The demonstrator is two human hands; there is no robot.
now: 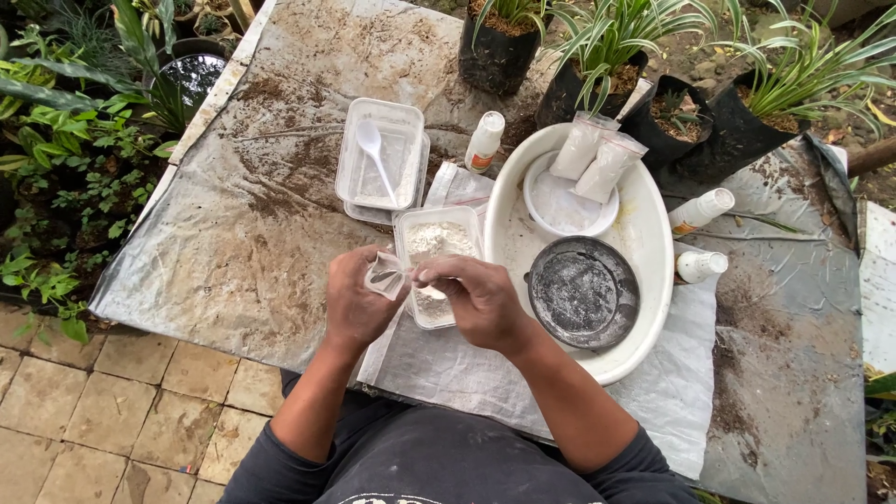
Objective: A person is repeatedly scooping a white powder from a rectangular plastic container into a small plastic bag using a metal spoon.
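**Two hands over a tub of white powder**

The left hand [357, 301] pinches a small clear plastic bag [385, 274] by its upper edge, thumb and fingers closed on it so the bag's mouth faces the other hand. The right hand [481, 301] is closed around a small spoon [431, 280], of which only the tip shows, just beside the bag's opening. Directly under and between both hands stands a rectangular clear tub of white powder [436, 245], resting on a white sack cloth [644, 392].

Beyond the hands lies a stack of empty clear containers [403, 131] with a white plastic spoon [376, 156] inside. To the right of the right hand sits a large white oval basin [653, 252] holding a dark round dish [583, 292], a white bowl [544, 216] and two filled powder bags [593, 157]. Small white bottles [484, 142] stand near the basin. Everything rests on a soil-stained grey sheet [243, 233], with potted plants [597, 56] at the far edge.
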